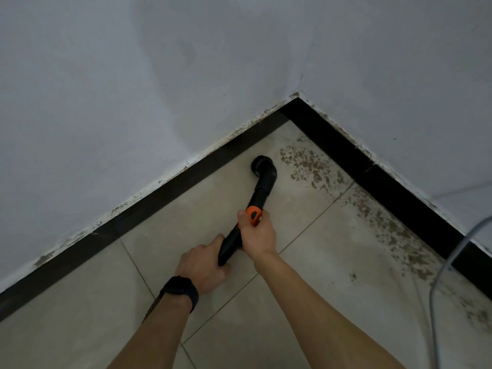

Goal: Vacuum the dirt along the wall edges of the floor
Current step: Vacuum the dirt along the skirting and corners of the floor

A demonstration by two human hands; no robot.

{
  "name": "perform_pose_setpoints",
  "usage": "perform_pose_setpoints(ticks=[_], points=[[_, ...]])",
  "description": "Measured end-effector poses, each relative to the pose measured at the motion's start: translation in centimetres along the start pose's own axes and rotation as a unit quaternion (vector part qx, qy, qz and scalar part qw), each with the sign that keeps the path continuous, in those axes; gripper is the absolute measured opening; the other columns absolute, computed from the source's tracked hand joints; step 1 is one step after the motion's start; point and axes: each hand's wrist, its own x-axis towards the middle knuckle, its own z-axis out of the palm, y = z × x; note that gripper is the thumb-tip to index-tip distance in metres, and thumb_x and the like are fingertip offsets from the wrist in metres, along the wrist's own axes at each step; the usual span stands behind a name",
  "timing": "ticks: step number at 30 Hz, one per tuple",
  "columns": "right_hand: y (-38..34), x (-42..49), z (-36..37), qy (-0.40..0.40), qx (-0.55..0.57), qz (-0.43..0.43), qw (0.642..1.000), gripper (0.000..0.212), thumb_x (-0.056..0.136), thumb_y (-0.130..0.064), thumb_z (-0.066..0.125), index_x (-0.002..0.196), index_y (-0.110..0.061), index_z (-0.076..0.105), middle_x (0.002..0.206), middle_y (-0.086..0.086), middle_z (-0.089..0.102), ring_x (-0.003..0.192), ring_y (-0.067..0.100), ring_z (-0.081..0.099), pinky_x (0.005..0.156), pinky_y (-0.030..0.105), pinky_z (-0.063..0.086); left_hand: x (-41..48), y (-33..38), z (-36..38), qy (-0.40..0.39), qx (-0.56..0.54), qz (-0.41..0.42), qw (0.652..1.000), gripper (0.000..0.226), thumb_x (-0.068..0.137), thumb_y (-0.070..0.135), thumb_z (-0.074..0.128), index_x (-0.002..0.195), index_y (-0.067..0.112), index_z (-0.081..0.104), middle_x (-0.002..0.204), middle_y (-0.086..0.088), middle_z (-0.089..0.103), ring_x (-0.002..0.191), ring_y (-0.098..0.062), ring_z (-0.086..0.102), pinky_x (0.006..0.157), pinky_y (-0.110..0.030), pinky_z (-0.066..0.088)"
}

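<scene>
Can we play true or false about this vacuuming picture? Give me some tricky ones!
1. Both hands hold the vacuum wand. True: the left hand grips the black tube lower down, and the right hand grips it by the orange part.
2. The nozzle sits on top of the dirt patch. False: it is beside the patch, on cleaner tile nearer the left wall.
3. The watch is on the right wrist. False: it is on the left wrist.
4. The skirting along the walls is black. True.
5. The wand has a green collar. False: its collar is orange.
</scene>
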Motion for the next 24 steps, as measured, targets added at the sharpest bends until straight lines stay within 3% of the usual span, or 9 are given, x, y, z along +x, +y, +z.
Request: perform_pose_setpoints(ticks=[4,13,24], points=[[1.2,-0.4,-1.1,0.034,0.034,0.016,0.999,0.027,0.098,-0.043,0.064,0.116,-0.026,0.054,0.097,-0.002,0.066,0.095,0.024,0.068,0.091,0.052,0.059,-0.2,1.1,0.5,-0.008,0.042,0.03,0.999,0.027,0.083,0.034,0.054,0.099,0.03,0.032,0.07,0.009,0.048,0.06,-0.019,0.05,0.047,-0.027,0.03],[-0.3,1.5,-3.0,0.037,0.036,0.017,0.999,0.03,0.097,-0.043,0.066,0.118,-0.025,0.055,0.098,-0.004,0.065,0.098,0.024,0.067,0.092,0.053,0.059,1.8,3.0,0.5,0.005,0.017,0.038,0.999,0.027,0.083,0.033,0.055,0.098,0.03,0.032,0.07,0.008,0.049,0.058,-0.017,0.05,0.046,-0.026,0.03],[-1.2,4.5,-4.1,0.042,0.052,0.003,0.998,0.016,0.098,-0.042,0.066,0.106,-0.034,0.055,0.103,-0.005,0.064,0.1,0.024,0.068,0.094,0.055,0.058,4.9,4.1,-0.1,0.0,0.016,0.058,0.998,0.03,0.083,0.033,0.055,0.106,0.026,0.037,0.076,0.004,0.053,0.064,-0.021,0.055,0.055,-0.029,0.043]])
